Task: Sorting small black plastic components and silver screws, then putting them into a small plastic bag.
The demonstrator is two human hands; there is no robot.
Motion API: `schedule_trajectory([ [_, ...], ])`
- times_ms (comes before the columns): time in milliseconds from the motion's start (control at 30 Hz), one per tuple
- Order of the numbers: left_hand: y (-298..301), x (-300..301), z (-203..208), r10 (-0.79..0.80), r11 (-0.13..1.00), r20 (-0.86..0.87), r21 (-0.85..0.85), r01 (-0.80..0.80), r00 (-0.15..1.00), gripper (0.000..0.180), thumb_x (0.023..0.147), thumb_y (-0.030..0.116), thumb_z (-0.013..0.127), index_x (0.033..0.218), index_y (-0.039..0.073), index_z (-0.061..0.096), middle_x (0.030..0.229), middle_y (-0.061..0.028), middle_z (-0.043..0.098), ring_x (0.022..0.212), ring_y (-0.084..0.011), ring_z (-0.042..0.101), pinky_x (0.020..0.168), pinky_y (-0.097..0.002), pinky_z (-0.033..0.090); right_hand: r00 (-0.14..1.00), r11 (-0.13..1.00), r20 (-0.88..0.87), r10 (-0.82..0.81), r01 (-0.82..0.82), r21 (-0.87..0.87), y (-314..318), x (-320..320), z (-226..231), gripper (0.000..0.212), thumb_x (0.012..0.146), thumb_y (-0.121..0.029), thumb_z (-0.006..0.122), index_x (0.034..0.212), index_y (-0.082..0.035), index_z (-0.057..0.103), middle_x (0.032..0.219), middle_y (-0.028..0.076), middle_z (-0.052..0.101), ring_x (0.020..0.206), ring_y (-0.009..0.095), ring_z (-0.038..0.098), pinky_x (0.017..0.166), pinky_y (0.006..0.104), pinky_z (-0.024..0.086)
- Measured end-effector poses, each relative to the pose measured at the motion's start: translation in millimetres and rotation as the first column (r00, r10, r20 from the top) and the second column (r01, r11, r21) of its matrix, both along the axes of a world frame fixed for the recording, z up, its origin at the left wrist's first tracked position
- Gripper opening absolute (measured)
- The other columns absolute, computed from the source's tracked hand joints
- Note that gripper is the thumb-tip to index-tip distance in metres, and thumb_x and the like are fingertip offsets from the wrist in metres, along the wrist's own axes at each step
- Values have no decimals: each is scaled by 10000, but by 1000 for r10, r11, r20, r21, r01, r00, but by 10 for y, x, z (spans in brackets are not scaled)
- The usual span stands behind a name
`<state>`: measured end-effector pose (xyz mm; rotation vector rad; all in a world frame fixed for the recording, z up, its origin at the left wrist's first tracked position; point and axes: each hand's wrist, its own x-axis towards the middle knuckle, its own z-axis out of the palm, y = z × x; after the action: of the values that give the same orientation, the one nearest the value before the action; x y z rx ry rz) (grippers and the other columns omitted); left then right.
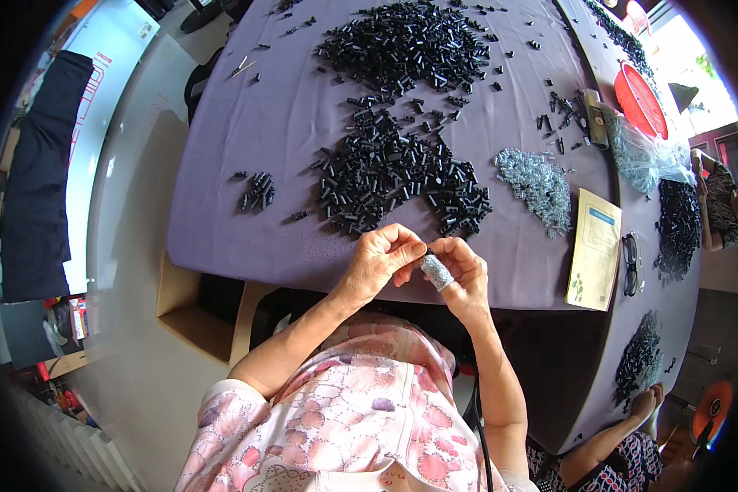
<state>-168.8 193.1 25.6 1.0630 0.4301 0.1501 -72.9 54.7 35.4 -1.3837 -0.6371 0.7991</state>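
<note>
My left hand (379, 261) and my right hand (466, 279) meet at the table's near edge, with thumbs and forefingers pinched together. Between the fingertips is a small black piece (430, 252), mostly hidden by them. A speckled grey wrap (436, 273) covers my right thumb. Just beyond the hands spreads a pile of small black cylindrical parts (377, 176). To its right lies a heap of small clear parts (535, 184). A little cluster of black parts (258, 191) sits off to the left.
A purple cloth (230, 148) covers the table. A larger black pile (406, 45) is farther back. At right are a yellow notebook (593, 250), glasses (630, 264), a red basket (640, 100) and a plastic bag (648, 152). Another person's hands (649, 402) work at lower right. A cardboard box (197, 316) stands below left.
</note>
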Motion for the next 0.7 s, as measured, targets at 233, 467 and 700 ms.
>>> schedule_trajectory([
  [233, -81, -14, -16, 66, 981, 61, -189, -53, 996, 140, 888, 89, 600, 1011, 24, 594, 795, -26, 607, 636, -98, 566, 584, -227, 477, 989, 993, -94, -118, 118, -13, 47, -27, 16, 236, 792, 140, 506, 990, 27, 569, 872, 19, 611, 828, 87, 592, 773, 222, 472],
  [467, -30, 7, -3, 139, 936, 27, -330, -122, 990, 123, 898, 76, 571, 1000, 10, 592, 790, -41, 616, 637, -108, 582, 579, -234, 484, 986, 990, -82, -142, 143, -1, 29, -23, -38, 236, 805, 163, 506, 987, 36, 587, 886, 48, 642, 826, 105, 627, 768, 233, 505],
  [700, 12, 0, -100, 112, 932, 30, -350, -95, 993, 130, 899, 76, 566, 1006, 8, 594, 747, -43, 611, 605, -108, 574, 550, -232, 476, 968, 994, -225, -109, 105, -28, 47, -20, -36, 219, 805, 146, 537, 983, 37, 603, 862, 76, 659, 784, 135, 647, 722, 250, 535],
])
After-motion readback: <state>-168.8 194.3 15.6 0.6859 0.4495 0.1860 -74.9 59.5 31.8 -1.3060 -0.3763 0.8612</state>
